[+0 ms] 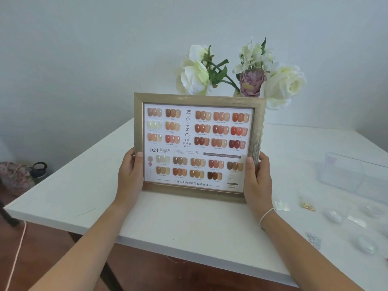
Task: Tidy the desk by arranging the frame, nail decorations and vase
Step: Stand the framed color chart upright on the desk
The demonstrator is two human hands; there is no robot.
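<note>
A nail salon workspace: a framed chart of nail colour samples (pixel 198 143), small packets of nail decorations (pixel 336 215) on a white table (pixel 88 185), artificial flowers (pixel 241 74) behind.

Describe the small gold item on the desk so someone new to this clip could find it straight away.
Start at the white desk and go right of the gold frame held upright in both hands. Just past the right hand, among clear packets, lies a packet of gold nail decorations. It is the only one with warm gold contents; its neighbours look clear or silvery.
</note>
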